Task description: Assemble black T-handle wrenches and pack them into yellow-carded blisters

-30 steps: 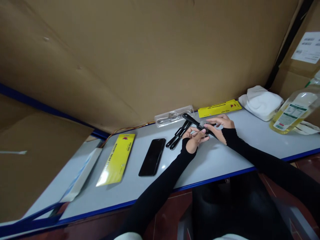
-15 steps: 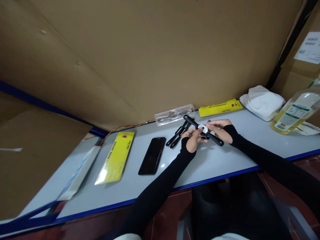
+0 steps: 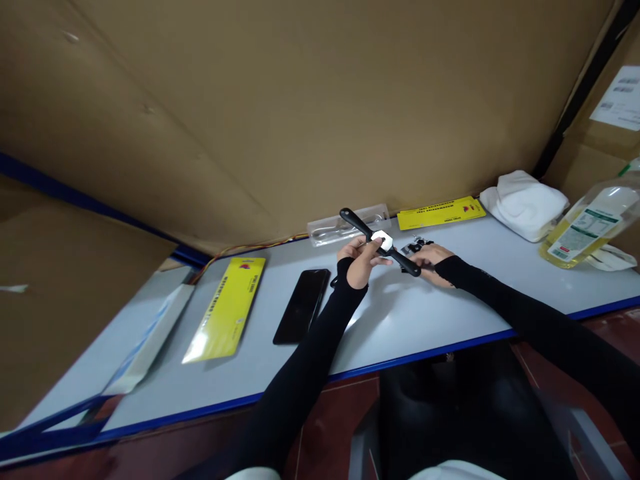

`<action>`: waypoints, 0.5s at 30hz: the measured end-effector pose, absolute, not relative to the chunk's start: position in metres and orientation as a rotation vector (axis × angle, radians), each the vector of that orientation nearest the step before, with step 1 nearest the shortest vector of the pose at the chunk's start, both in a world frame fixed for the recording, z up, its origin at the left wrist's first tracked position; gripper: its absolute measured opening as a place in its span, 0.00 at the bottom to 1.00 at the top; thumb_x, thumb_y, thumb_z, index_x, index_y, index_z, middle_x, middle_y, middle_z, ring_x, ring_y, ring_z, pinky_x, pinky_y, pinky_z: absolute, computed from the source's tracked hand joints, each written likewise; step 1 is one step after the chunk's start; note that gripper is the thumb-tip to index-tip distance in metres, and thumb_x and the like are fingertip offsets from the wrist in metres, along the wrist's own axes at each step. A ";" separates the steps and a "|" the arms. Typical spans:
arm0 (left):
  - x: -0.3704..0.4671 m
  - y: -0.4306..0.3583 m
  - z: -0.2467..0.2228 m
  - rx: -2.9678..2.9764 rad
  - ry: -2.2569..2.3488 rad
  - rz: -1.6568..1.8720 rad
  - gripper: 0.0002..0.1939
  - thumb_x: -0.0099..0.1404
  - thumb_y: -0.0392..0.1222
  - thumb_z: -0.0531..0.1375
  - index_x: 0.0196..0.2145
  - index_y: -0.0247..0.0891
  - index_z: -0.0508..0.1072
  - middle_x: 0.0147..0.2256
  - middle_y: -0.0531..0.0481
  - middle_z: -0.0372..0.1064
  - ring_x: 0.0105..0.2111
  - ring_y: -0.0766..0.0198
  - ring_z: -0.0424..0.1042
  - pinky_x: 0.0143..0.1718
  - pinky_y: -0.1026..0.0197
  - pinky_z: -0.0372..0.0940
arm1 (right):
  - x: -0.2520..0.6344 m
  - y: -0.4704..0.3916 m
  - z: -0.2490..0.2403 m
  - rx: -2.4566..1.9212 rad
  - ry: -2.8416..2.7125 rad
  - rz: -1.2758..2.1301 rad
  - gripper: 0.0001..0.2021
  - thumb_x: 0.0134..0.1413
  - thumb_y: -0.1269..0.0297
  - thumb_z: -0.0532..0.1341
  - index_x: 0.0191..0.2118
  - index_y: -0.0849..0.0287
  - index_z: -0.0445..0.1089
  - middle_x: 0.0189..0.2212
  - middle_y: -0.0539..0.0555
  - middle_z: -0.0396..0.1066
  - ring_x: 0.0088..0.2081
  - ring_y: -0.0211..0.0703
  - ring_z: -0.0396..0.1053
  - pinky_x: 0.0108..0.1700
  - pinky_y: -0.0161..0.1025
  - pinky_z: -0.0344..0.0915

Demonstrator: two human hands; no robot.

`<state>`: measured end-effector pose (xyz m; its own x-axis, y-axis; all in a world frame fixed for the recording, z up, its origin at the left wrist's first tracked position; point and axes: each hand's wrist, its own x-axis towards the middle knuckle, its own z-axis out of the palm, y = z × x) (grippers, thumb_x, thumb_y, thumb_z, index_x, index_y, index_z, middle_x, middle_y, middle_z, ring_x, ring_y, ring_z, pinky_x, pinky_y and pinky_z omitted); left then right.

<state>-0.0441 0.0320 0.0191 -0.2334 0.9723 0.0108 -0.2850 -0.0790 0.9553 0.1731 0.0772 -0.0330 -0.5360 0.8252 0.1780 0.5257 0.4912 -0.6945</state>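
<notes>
My left hand is closed on a black double-handled tool with a white plate at its middle, thumb on the plate. The tool is tilted above the table. My right hand is beside the tool's lower right end, at a group of small dark and metal parts; its fingertips are partly hidden, and what they hold is unclear. Other black tools behind my left hand are mostly covered by it.
On the table are a black phone, a yellow card, more yellow cards, a clear plastic tray, a white cloth bundle and a bottle of yellow liquid. A cardboard wall stands behind.
My left hand has moved left and slightly up with the black tool. My right hand has come off the tool and is now at the small parts.
</notes>
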 end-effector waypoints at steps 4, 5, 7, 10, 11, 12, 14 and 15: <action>-0.042 0.030 0.022 0.916 1.105 1.540 0.25 0.45 0.52 0.80 0.31 0.36 0.73 0.27 0.46 0.79 0.26 0.56 0.82 0.22 0.62 0.76 | 0.179 0.082 -0.039 -1.095 -2.100 0.923 0.14 0.51 0.64 0.69 0.46 0.54 0.80 0.36 0.52 0.79 0.34 0.42 0.73 0.38 0.38 0.69; -0.043 0.030 0.022 0.918 1.103 1.537 0.25 0.45 0.51 0.80 0.31 0.36 0.74 0.27 0.46 0.79 0.26 0.56 0.82 0.21 0.63 0.75 | 0.181 0.083 -0.040 -1.093 -2.078 0.936 0.14 0.53 0.63 0.67 0.47 0.54 0.79 0.37 0.52 0.79 0.33 0.40 0.72 0.36 0.36 0.68; -0.046 0.031 0.023 0.925 1.098 1.512 0.25 0.45 0.51 0.80 0.31 0.35 0.75 0.28 0.45 0.80 0.27 0.55 0.82 0.20 0.63 0.75 | 0.182 0.084 -0.041 -1.107 -2.014 0.969 0.15 0.55 0.63 0.64 0.49 0.56 0.78 0.36 0.52 0.79 0.29 0.37 0.68 0.31 0.34 0.64; -0.050 0.032 0.020 0.943 1.103 1.433 0.24 0.46 0.50 0.80 0.31 0.35 0.75 0.29 0.44 0.79 0.26 0.56 0.81 0.20 0.61 0.75 | 0.182 0.084 -0.039 -1.131 -1.935 0.984 0.18 0.56 0.65 0.62 0.52 0.57 0.78 0.33 0.50 0.77 0.27 0.35 0.64 0.29 0.32 0.61; -0.051 0.033 0.019 0.949 1.109 1.403 0.24 0.47 0.50 0.80 0.31 0.34 0.75 0.29 0.44 0.79 0.26 0.56 0.81 0.21 0.61 0.76 | 0.182 0.084 -0.038 -1.133 -1.929 0.976 0.18 0.57 0.65 0.61 0.52 0.57 0.79 0.31 0.50 0.77 0.27 0.36 0.65 0.30 0.32 0.61; -0.052 0.033 0.017 0.953 1.118 1.381 0.23 0.48 0.49 0.79 0.32 0.34 0.75 0.29 0.45 0.79 0.26 0.58 0.80 0.22 0.61 0.77 | 0.182 0.083 -0.036 -1.137 -1.928 0.969 0.17 0.57 0.65 0.61 0.50 0.58 0.80 0.30 0.50 0.76 0.27 0.36 0.65 0.30 0.33 0.62; -0.053 0.034 0.014 0.953 1.136 1.340 0.22 0.49 0.47 0.79 0.32 0.33 0.75 0.28 0.45 0.78 0.25 0.61 0.78 0.23 0.60 0.77 | 0.183 0.082 -0.033 -1.144 -1.913 0.990 0.13 0.55 0.65 0.62 0.43 0.60 0.82 0.28 0.51 0.75 0.27 0.36 0.66 0.30 0.33 0.63; -0.054 0.035 0.013 0.949 1.145 1.321 0.21 0.50 0.46 0.79 0.32 0.33 0.75 0.28 0.46 0.78 0.24 0.62 0.77 0.23 0.61 0.77 | 0.182 0.081 -0.031 -1.137 -1.892 1.024 0.11 0.55 0.65 0.63 0.40 0.60 0.82 0.27 0.52 0.75 0.27 0.37 0.66 0.30 0.33 0.64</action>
